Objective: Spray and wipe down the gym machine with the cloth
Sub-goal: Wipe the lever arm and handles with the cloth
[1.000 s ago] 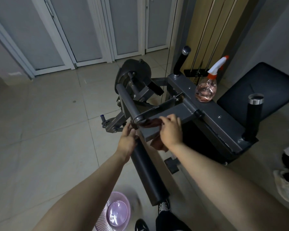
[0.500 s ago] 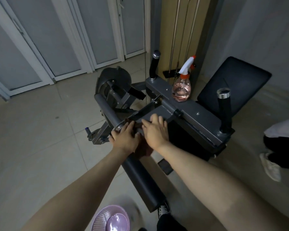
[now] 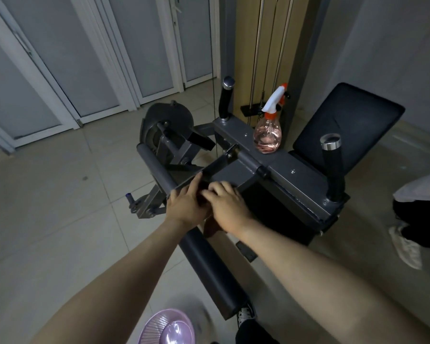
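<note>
The grey gym machine (image 3: 296,175) fills the middle of the view. Both my hands meet on its flat metal lever arm (image 3: 217,167), close to where it joins the round bar. My left hand (image 3: 186,206) grips the arm at that joint, thumb pointing up along it. My right hand (image 3: 227,207) has curled fingers on a dark red cloth (image 3: 210,228), pressing it against the arm; a fold of the cloth hangs below my wrists. A clear spray bottle (image 3: 267,135) with pink liquid and a white-and-orange trigger stands upright on the frame's top, beyond my hands.
A black roller pad (image 3: 209,264) runs from under my hands toward my shoe (image 3: 245,314). Two upright black handles (image 3: 332,167) and a black seat pad (image 3: 345,120) lie right. A purple basket (image 3: 166,328) sits on the floor. Another person's leg and shoe (image 3: 405,247) are at right.
My left hand has come up from beside the bar joint to close on the arm next to my right hand. The view has shifted, bringing the machine closer and more central.
</note>
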Motion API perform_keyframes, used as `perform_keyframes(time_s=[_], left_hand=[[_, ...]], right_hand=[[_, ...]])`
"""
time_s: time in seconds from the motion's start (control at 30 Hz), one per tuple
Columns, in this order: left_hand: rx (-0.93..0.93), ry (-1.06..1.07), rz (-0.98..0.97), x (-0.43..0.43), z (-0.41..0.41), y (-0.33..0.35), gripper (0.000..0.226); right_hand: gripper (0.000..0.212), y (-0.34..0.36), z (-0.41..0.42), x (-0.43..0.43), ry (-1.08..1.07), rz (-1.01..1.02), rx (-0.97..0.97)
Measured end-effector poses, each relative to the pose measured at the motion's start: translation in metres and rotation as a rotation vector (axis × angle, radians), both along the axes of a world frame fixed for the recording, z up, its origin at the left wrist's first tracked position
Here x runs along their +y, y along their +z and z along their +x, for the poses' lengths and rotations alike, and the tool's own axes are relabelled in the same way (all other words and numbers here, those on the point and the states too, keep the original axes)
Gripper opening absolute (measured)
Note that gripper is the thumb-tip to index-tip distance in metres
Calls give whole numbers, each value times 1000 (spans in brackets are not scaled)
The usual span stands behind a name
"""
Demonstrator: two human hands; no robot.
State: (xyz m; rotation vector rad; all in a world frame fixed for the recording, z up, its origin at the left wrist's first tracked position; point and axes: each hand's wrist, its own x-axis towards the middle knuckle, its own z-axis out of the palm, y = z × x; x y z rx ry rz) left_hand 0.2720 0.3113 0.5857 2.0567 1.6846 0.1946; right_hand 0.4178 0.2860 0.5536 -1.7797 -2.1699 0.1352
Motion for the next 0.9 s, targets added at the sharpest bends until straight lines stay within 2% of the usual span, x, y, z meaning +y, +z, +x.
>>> perform_keyframes(time_s=[0.17, 0.27, 0.33, 0.4, 0.5, 0.6, 0.67, 0.73, 0.8, 0.9], left_hand=[[22, 30, -71, -10, 11, 8, 89], [48, 38, -70, -12, 15, 8, 87], [42, 39, -69, -12, 18, 9, 87], [34, 35, -71, -12, 21, 9, 87], [82, -5, -12, -15, 20, 4, 75], [123, -64, 16, -15, 18, 3, 73], [122, -93, 23, -14, 21, 6, 74], [111, -89, 0, -14, 27, 8, 74], [83, -56, -51, -11, 34, 7, 74], [-7, 31, -67, -6, 35, 8, 67]], right_hand=[[56, 11, 36, 35, -293, -51, -17], [56, 15, 29, 40, -499, -71, 66], [54, 13, 12, 30, -470, -51, 105], [53, 6, -5, 11, -309, -34, 127], [50, 2, 1, -4, -127, 11, 90], [53, 6, 35, 13, -256, 12, 3], [59, 11, 53, 22, -414, -42, 24], [61, 12, 47, 21, -471, -51, 64], [56, 8, 23, 11, -415, -35, 177], [48, -1, -7, -11, -214, -4, 324]])
